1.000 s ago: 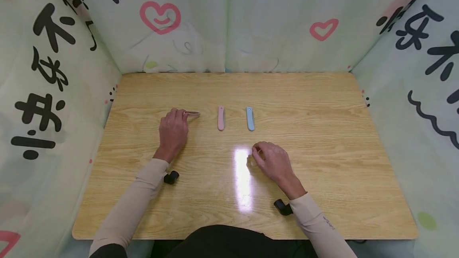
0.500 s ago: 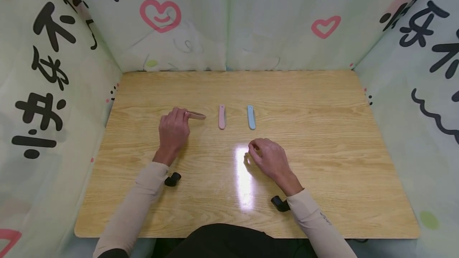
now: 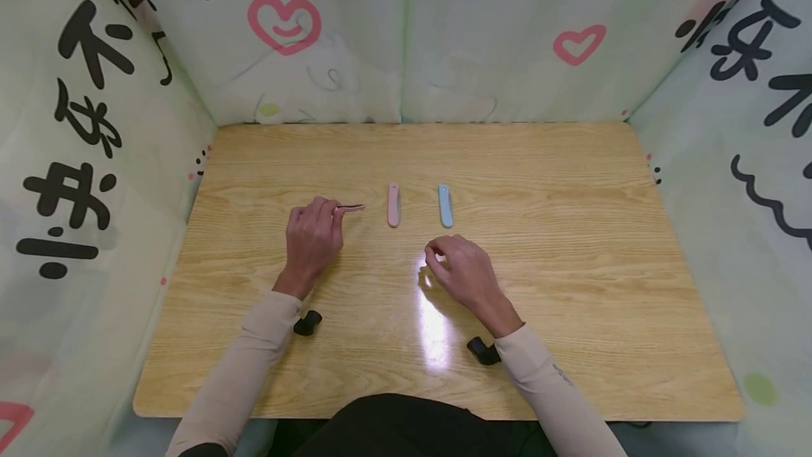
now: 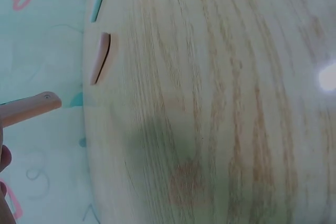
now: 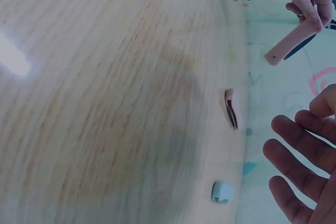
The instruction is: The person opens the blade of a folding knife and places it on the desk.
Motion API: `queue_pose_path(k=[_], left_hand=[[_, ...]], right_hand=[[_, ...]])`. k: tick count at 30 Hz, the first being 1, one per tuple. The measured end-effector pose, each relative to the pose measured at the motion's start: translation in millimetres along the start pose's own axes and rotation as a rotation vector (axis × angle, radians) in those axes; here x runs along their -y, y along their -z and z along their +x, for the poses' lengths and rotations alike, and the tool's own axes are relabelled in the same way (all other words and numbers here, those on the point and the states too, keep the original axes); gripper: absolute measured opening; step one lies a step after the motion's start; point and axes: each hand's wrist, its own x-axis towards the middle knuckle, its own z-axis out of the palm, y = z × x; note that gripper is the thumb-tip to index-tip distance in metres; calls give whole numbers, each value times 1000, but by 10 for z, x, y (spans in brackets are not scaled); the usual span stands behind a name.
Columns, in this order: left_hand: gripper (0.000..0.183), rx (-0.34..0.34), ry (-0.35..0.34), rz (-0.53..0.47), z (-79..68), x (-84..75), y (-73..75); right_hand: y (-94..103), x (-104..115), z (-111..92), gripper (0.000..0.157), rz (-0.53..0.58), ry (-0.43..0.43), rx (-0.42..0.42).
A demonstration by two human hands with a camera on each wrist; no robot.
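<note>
My left hand point(image 3: 312, 242) pinches a slim pink folding tool point(image 5: 290, 43) by one end, raised above the left part of the table. Its free end, with a small hole, points right; a dark strip runs along one side. The exact kind of tool I cannot tell. A matching pink folding tool point(image 3: 393, 206) lies on the table to the right of that hand, and a light blue one point(image 3: 446, 207) beyond it. My right hand point(image 3: 466, 270) hovers in front of these two, holding nothing, thumb and index finger bent toward each other, other fingers point(image 5: 296, 169) loosely bent.
The wooden table point(image 3: 571, 231) is enclosed at the back and sides by pale printed curtains point(image 3: 476, 34). A bright reflection point(image 3: 434, 337) lies on the tabletop near the middle. Black wrist cameras point(image 3: 307, 323) sit at both wrists.
My left hand has shifted slightly right and toward me with the pink tool. My right hand has moved left and forward, closer to the two tools on the table, which stay put.
</note>
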Motion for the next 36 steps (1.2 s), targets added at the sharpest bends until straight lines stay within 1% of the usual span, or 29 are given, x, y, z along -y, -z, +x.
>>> queue_pose_path(k=[4, 8, 12, 16, 19, 23, 31, 36], left_hand=[[23, 6, -40, -7, -30, -30, -9], [29, -24, -89, -14, -61, -67, -28], [32, -66, -119, -37, -82, -114, -43], [31, -89, -162, -63, -91, -170, -52], [31, -75, -182, -78, -96, -213, -51], [35, -33, -202, -103, -105, -263, -41], [39, 50, -255, -185, -88, -327, -45], [39, 83, -278, -222, -66, -345, -48]], right_hand=[[-4, 28, 42, 14, 0, 27, -7], [-18, 41, 62, 15, 6, 32, 10], [-45, 33, 61, 18, 16, 43, 34], [-76, 29, 68, 21, 50, 104, 49], [-94, 43, 84, 23, 70, 168, 43], [-111, 79, 114, 26, 62, 222, 20], [-162, 175, 207, 30, 50, 257, 39], [-196, 216, 249, 24, 59, 280, 29]])
